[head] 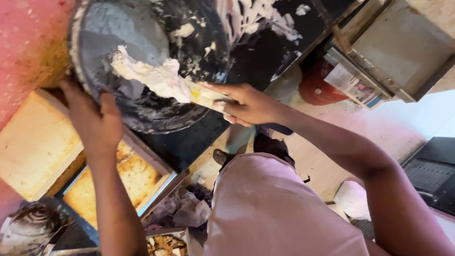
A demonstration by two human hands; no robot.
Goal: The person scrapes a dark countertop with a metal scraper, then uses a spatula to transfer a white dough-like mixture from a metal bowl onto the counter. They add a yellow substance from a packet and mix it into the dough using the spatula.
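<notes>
The lump of white paste (pixel 154 78) sits heaped on your scraper blade (pixel 201 95), inside the dark round pan (pixel 142 33), over the black counter's near edge (pixel 185 147). Your right hand (pixel 249 105) has its fingers closed round the scraper's handle, keeping the blade low so the paste stays on. Your left hand (pixel 92 121) clamps the pan's near rim, tilting it toward you. 1 yellow board (pixel 33 142) lies just left.

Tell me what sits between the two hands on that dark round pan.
In the head view, a lump of white dough lies between the left hand on the pan rim and the right hand, stuck on the yellow-handled scraper that the right hand holds.
</notes>
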